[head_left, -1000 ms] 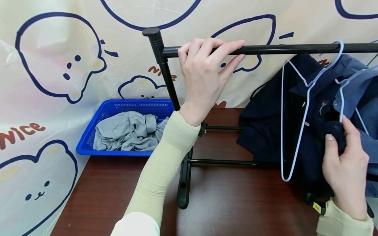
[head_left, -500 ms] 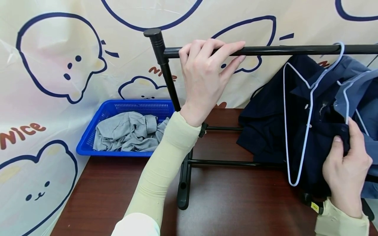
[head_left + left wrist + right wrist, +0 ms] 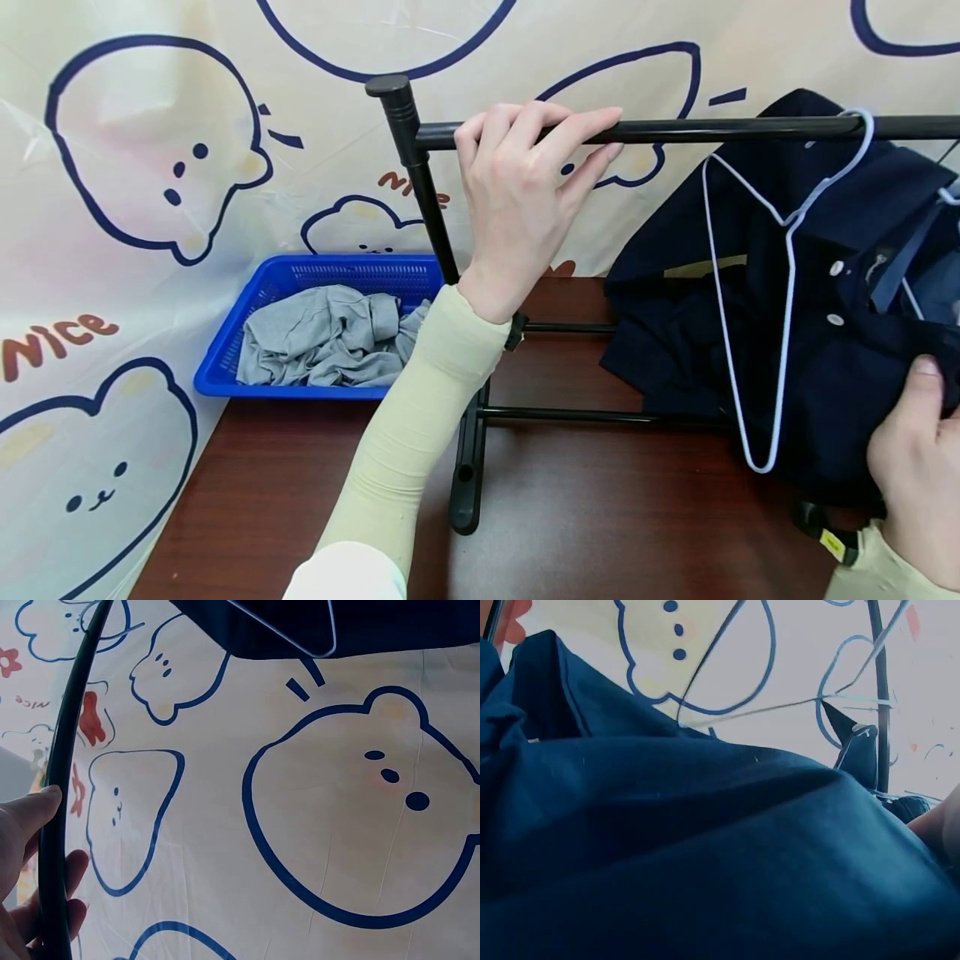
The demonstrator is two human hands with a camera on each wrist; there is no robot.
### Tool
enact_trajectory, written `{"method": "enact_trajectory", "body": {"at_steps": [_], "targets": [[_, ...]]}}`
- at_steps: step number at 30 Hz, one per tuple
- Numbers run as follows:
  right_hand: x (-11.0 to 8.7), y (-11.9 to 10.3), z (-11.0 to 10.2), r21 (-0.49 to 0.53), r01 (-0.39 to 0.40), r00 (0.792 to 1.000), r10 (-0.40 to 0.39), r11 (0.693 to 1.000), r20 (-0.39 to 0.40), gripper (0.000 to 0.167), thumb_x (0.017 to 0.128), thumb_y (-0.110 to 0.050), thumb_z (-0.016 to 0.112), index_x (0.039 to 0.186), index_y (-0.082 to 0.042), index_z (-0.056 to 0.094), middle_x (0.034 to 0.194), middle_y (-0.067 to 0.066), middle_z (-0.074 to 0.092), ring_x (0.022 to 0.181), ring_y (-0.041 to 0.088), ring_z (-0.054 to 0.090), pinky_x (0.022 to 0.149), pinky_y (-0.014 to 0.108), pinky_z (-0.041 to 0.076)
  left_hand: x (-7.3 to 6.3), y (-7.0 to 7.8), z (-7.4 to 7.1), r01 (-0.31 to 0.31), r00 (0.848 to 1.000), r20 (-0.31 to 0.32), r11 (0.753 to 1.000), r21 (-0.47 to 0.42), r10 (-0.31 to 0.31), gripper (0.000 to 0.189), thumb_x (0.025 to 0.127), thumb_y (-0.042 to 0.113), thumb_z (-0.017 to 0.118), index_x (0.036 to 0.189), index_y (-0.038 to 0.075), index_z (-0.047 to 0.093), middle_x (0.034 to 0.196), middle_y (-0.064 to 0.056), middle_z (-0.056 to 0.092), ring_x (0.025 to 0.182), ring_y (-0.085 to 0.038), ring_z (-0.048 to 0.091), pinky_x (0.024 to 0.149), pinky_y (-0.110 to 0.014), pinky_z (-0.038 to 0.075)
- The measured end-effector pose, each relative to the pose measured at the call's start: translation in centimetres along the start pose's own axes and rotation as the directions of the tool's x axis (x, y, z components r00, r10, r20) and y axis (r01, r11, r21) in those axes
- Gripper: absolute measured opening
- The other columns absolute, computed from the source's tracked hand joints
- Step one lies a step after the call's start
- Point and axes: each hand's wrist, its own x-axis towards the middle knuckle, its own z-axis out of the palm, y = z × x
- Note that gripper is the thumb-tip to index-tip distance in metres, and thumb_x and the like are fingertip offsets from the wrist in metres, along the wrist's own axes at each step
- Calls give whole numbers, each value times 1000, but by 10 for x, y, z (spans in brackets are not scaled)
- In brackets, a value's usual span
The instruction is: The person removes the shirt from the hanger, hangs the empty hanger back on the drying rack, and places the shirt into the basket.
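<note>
My left hand (image 3: 517,192) grips the black top rail (image 3: 720,130) of a clothes rack near its left post. In the left wrist view the thumb and fingertips wrap that rail (image 3: 61,750). At the right edge of the head view, my right hand (image 3: 926,467) pinches a navy button shirt (image 3: 832,400), thumb in front, the other fingers mostly hidden. A pale blue wire hanger (image 3: 868,133) hooks over the rail and hangs in front of the shirt. The shirt's cloth (image 3: 727,847) fills most of the right wrist view.
Behind the rack's left post (image 3: 427,208), a blue basket (image 3: 300,392) holds a crumpled grey garment (image 3: 322,333). Another hanger (image 3: 948,197) shows at the right edge. Two lower bars (image 3: 570,413) cross above the brown table (image 3: 600,517). A cartoon-printed sheet (image 3: 150,292) covers the wall.
My right hand has moved right, drawing the navy shirt with it, and the shirt now spreads wider and higher behind the rail. My left hand keeps its place on the rail.
</note>
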Motion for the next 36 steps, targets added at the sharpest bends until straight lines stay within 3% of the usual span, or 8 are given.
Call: {"method": "enact_trajectory", "body": {"at_steps": [4,7,12,18,22,27,31,36], "targets": [[-2,7,-7,-35,-88,996,89,995,13,60,109,-33,38,145,14,42,148,34,42,141,41,36,118,36,22,0,1,1,5,1000,-1,1000,-6,-5,30,102,47,60,116,30,80,105,6,71,104,-19,55,100,-37,30],[2,14,-9,11,108,993,-109,994,44,47,108,-16,39,147,10,44,149,28,45,142,35,37,118,32,21,0,1,2,5,1000,-6,1000,-8,-5,30,101,47,61,116,29,80,105,6,71,104,-19,55,100,-37,30],[4,26,-7,169,362,926,-374,917,46,48,99,7,43,144,-2,55,145,-6,53,129,2,42,110,20,25,0,1,1,8,1000,4,1000,-11,-7,30,101,47,61,117,29,80,105,7,72,104,-19,55,100,-36,29],[3,38,-1,127,301,934,-319,945,160,49,102,6,42,148,-7,52,149,6,50,125,-4,38,107,17,23,0,1,1,12,1000,12,1000,-9,-12,31,102,47,59,117,29,79,106,7,72,104,-18,55,101,-37,29],[9,51,5,14,182,940,-178,983,291,50,105,-3,43,155,-13,45,154,15,44,140,19,40,116,33,24,-1,1,1,7,1000,8,1000,-15,-7,31,102,47,60,117,29,79,106,7,71,104,-18,55,101,-36,29],[15,70,18,-46,196,884,-156,980,440,49,108,-14,44,157,-17,41,154,25,40,139,47,38,114,58,25,-1,1,2,-4,1000,-8,1000,-18,4,30,101,46,62,117,28,80,104,6,71,102,-18,55,100,-36,30],[19,84,31,61,274,816,-266,960,513,48,108,-18,48,156,-19,44,151,25,44,139,32,40,112,33,27,-1,1,1,9,1000,3,1000,-10,-9,31,101,47,60,117,29,80,105,6,71,104,-18,55,101,-36,29],[24,90,52,59,224,770,-213,973,601,50,109,-28,46,158,-19,39,151,31,40,134,47,37,109,39,26,0,1,1,26,1000,16,1000,-11,-26,31,102,48,60,117,30,79,106,7,71,104,-18,54,101,-37,29]]}}
